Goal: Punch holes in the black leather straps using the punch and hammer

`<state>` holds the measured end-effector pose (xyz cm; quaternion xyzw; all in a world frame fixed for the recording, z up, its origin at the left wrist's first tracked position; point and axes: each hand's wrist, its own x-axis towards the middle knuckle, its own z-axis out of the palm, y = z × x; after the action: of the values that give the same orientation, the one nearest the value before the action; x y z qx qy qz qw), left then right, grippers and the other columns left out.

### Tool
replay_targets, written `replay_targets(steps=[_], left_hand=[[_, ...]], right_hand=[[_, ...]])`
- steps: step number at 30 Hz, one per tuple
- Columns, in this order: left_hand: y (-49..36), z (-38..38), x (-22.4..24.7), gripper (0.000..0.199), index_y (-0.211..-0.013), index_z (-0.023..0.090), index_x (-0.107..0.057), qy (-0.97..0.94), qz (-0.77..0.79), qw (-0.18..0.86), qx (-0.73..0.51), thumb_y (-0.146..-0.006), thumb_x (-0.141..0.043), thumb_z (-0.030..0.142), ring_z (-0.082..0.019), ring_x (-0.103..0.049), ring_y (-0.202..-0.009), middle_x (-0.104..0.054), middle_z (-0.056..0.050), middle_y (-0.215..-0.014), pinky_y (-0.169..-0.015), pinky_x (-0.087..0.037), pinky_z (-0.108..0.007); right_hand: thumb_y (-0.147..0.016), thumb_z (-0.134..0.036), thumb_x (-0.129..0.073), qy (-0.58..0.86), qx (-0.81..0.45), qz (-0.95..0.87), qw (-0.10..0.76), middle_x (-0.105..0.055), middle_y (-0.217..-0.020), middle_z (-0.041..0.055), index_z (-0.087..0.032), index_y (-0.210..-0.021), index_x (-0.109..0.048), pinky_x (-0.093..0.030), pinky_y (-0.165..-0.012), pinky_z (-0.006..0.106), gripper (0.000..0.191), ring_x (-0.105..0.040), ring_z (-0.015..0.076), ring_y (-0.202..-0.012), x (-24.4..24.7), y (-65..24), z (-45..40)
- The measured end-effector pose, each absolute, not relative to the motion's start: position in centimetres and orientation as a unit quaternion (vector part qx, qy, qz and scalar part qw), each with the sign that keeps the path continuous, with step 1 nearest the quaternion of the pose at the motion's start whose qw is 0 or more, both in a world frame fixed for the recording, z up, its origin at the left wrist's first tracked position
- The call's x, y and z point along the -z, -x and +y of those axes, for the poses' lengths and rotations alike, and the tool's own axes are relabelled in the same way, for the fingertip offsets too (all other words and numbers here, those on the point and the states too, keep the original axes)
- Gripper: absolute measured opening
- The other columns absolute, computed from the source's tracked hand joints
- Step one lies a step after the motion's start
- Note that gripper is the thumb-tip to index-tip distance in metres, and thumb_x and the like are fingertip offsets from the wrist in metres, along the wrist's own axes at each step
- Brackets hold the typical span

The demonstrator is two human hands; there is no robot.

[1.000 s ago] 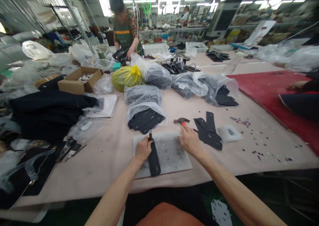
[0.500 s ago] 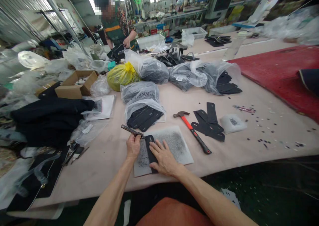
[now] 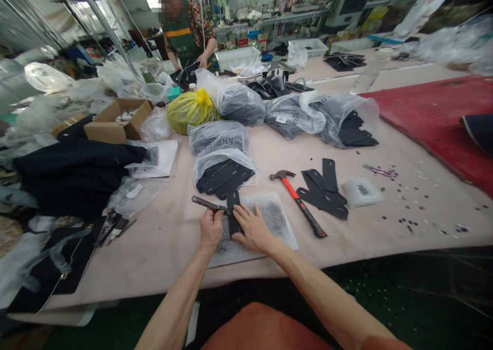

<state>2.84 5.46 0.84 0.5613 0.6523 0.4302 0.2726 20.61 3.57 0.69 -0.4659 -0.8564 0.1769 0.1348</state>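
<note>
My left hand (image 3: 211, 230) is closed round one end of a slim, dark metal tool (image 3: 208, 204); its exact kind is unclear. The tool's other end meets the left edge of a black slotted strip (image 3: 233, 201). Spread flat, my right hand (image 3: 252, 228) has its fingertips on that strip's right side. Beneath both lies a pale board (image 3: 283, 221) with a dark, scuffed surface. To its right rests a claw hammer (image 3: 298, 202) with a red and black handle. More black strips (image 3: 321, 193) lie beyond the hammer.
Behind the board, an open plastic bag (image 3: 219, 136) spills black strips. Bagged bundles (image 3: 241, 106) and a yellow bag (image 3: 190, 112) line the back. At right are a small white packet (image 3: 362, 191), scissors (image 3: 379, 171) and scattered bits. Across the table, a person (image 3: 188, 36) handles dark pieces.
The black strip has slid forward on the board, away from my body, its far end now past the board's back edge. Both hands and the metal tool have shifted with it.
</note>
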Motion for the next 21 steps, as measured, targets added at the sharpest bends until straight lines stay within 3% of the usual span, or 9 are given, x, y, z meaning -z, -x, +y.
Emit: replay_targets(steps=[7, 14, 21], left_hand=[[-3.2, 5.4, 0.3, 0.022, -0.096, 0.017, -0.067, -0.590, 0.597, 0.342, -0.422, -0.086, -0.051, 0.028, -0.019, -0.067, -0.085, -0.072, -0.006, -0.092, -0.078, -0.052, -0.032], [-3.2, 4.9, 1.1, 0.022, -0.098, 0.018, -0.069, -0.620, 0.559, 0.363, -0.413, -0.086, -0.052, 0.024, -0.020, -0.067, -0.096, -0.072, -0.006, -0.100, -0.088, -0.053, -0.033], [-3.3, 4.9, 0.9, 0.023, -0.099, 0.019, -0.069, -0.653, 0.547, 0.348, -0.392, -0.087, -0.051, 0.025, -0.020, -0.067, -0.100, -0.072, -0.005, -0.103, -0.093, -0.052, -0.035]], right_hand=[[-0.078, -0.055, -0.065, 0.460, -0.201, -0.849, 0.166, -0.034, -0.151, 0.0157, -0.016, -0.144, -0.035, -0.006, -0.111, 0.063, 0.083, -0.022, 0.0316, -0.142, -0.1, -20.5, 7.4], [-0.082, -0.020, -0.059, 0.475, -0.208, -0.840, 0.161, -0.038, -0.149, 0.0075, -0.025, -0.137, -0.045, -0.011, -0.111, 0.060, 0.057, -0.022, 0.0291, -0.141, -0.1, -21.8, 5.2], [-0.079, -0.018, -0.060, 0.489, -0.218, -0.825, 0.181, -0.042, -0.147, 0.0053, -0.025, -0.134, -0.048, -0.010, -0.111, 0.059, 0.057, -0.024, 0.0285, -0.139, -0.5, -21.6, 5.4]])
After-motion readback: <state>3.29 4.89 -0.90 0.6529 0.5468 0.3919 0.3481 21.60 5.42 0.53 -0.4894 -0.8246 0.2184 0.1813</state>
